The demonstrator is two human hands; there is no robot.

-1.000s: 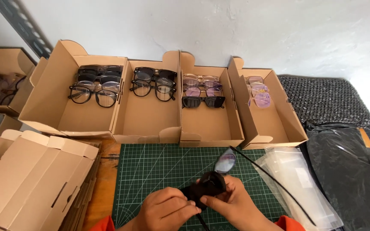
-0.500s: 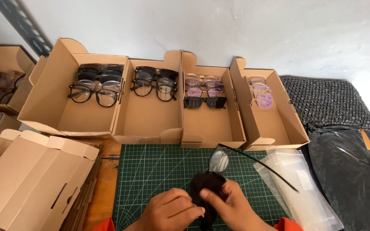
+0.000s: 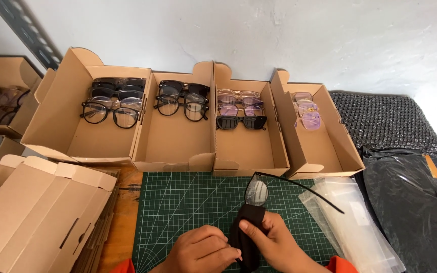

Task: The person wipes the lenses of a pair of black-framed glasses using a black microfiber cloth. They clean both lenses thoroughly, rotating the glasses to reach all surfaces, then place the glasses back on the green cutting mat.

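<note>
I have both hands [image 3: 238,245] gripping the black cloth [image 3: 245,237] around one pair of glasses [image 3: 266,188], wiping unfinished; four boxes [image 3: 178,146] at the desk's far edge are part-filled.

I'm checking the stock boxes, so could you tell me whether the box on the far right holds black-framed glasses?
No, the far-right box holds only pale pink and purple-tinted glasses.
</note>
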